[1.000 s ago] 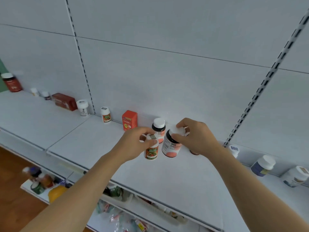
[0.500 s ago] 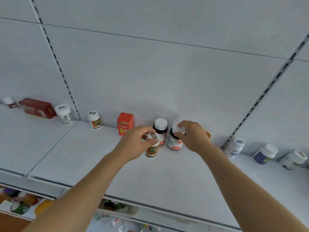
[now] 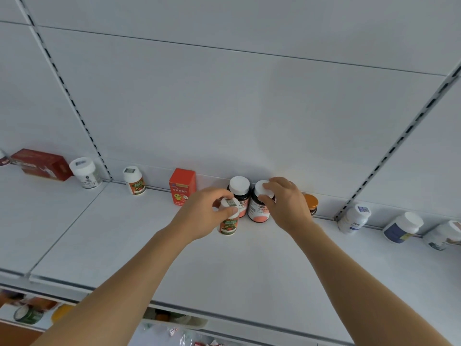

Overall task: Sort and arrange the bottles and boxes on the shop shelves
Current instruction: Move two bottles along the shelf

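My left hand (image 3: pixel 204 213) grips a small white bottle with a green and red label (image 3: pixel 228 224) by its cap, standing on the white shelf (image 3: pixel 149 245). My right hand (image 3: pixel 287 206) holds the white cap of a dark bottle with a pink label (image 3: pixel 258 211), which stands upright near the back wall. A matching dark bottle with a white cap (image 3: pixel 240 192) stands just left of it. An orange box (image 3: pixel 182 186) is further left, and an amber bottle with an orange lid (image 3: pixel 311 204) shows behind my right hand.
Along the back wall to the left stand a small white bottle (image 3: pixel 134 180), a white jar (image 3: pixel 85 173) and a red box (image 3: pixel 41 164). White bottles (image 3: pixel 354 219) and a blue-labelled jar (image 3: pixel 403 227) lean at the right. A lower shelf holds more goods.
My right hand has carried the pink-labelled bottle back and set it upright beside its match. My left hand has moved its small bottle toward the shelf. The view has shifted right.
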